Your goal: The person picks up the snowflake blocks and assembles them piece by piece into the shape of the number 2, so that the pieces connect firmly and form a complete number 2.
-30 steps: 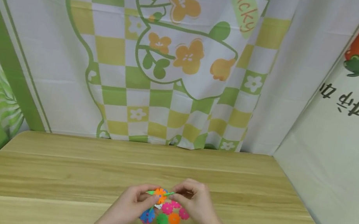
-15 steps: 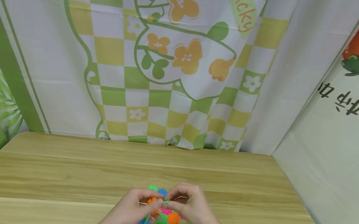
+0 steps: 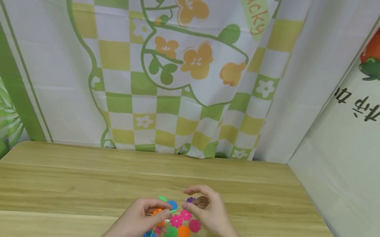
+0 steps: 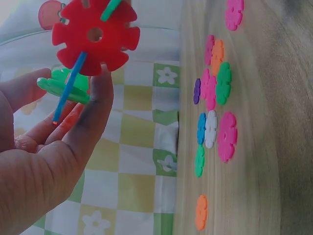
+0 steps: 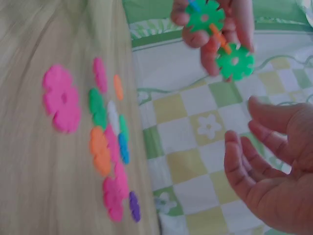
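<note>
Snowflake-disc cluster (image 4: pixel 93 39) sits in the left hand (image 3: pixel 137 220), held up off the wooden table (image 3: pixel 70 182), just above and left of the loose discs (image 3: pixel 179 226) lying flat on it. Left wrist view shows a red notched disc w/ a blue and a green piece slotted edge-on through its rim, plus a green disc (image 4: pixel 63 85) behind; thumb and fingers curl round it and pinch near the stems. Looks like thin hard plastic: very light, stiff, smooth so prob. a bit slippery, and joints are only friction slots, so I'd judge they pop apart if twisted. Best hold seems to be flat faces of one disc between thumb and forefinger, close to the joint, not by the thin edges. Right hand (image 3: pixel 206 213) hovers beside the cluster, fingers loosely curled w/ nothing pinched in the right wrist view, palm open toward it. Hard to read: how many discs make up the cluster (head view is tiny, fingers cover most), whether the purple disc (image 3: pixel 190 199) touches the right fingertips, and the bottom discs are cut off by the frame edge; right wrist view is blurred.
</note>
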{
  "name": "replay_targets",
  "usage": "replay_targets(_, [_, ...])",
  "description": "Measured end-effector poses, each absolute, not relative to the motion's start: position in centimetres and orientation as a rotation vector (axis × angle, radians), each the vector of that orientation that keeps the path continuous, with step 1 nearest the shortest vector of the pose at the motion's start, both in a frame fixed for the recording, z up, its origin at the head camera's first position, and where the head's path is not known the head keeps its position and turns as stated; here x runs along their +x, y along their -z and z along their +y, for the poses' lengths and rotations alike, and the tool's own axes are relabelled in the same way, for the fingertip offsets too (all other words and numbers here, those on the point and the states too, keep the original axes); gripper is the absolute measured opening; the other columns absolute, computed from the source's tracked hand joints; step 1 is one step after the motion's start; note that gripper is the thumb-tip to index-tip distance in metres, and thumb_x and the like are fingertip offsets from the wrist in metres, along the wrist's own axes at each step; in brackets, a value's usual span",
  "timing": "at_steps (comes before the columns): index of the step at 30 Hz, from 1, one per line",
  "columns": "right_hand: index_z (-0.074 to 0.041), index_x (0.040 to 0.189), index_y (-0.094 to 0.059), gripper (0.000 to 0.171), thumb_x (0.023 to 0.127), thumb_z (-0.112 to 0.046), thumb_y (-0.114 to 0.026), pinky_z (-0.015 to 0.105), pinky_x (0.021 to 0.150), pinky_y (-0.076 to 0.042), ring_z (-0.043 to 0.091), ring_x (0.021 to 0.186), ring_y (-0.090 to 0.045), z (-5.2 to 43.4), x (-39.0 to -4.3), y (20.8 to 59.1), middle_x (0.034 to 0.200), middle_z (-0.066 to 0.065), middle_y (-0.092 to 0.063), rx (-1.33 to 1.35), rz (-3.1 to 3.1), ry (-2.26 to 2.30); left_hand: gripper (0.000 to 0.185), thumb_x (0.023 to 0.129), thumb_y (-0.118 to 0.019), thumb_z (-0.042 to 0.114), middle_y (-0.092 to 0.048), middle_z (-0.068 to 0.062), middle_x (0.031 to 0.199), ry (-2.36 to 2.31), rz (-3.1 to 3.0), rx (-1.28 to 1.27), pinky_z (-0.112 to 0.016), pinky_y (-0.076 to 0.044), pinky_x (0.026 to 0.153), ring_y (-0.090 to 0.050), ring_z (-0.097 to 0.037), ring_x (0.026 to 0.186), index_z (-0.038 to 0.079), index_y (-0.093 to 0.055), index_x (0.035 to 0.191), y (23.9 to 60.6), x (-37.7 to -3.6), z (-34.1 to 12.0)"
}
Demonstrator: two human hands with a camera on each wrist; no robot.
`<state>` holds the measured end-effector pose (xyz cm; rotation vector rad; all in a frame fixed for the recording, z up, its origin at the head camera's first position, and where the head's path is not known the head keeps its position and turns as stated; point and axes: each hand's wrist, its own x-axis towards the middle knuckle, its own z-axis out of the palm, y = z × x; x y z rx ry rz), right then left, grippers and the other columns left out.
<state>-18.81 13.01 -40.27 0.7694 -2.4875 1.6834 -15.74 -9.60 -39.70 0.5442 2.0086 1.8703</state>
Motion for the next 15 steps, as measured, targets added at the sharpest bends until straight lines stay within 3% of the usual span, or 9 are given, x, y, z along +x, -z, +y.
replay_targets(4, [-0.001, 0.102, -0.067, 0.02, 0.085, -0.01, -0.073, 0.025, 0.064, -0.055, 0.017, 0.076, -0.063, 13.8, -19.6, 41.0, 0.095, 0.011, -0.067, 0.752, -2.634, -1.549, 0.038, 0.098, -0.057, 0.024, -0.064, -0.021, 0.114, -1.856, 2.022, 0.536, -0.035, -0.057, 0.076, -0.068, -0.026, 0.079, -0.006, -0.059, 0.121, 39.7, -15.8, -9.7])
replay_targets(10, [0.004, 0.092, -0.067, 0.018, 0.078, -0.002, -0.076, 0.021, 0.062, -0.051, 0.014, 0.073, -0.058, 14.9, -20.2, 42.2, 0.08, 0.006, -0.064, 0.814, -2.842, -1.355, 0.038, 0.097, -0.059, 0.024, -0.067, -0.013, 0.105, -1.831, 2.024, 0.53, -0.021, -0.053, 0.063, -0.068, -0.024, 0.078, -0.005, -0.059, 0.121, 39.4, -15.7, -9.9])
replay_targets(15, [-0.002, 0.092, -0.066, 0.024, 0.073, -0.004, -0.081, 0.022, 0.055, -0.047, 0.014, 0.066, -0.055, 15.1, -20.1, 43.0, 0.077, 0.005, -0.059, 0.722, -3.023, -1.317, 0.039, 0.098, -0.058, 0.023, -0.068, -0.011, 0.102, -1.833, 2.01, 0.547, -0.017, -0.049, 0.057, -0.068, -0.022, 0.077, -0.006, -0.057, 0.122, 39.3, -15.5, -10.0])
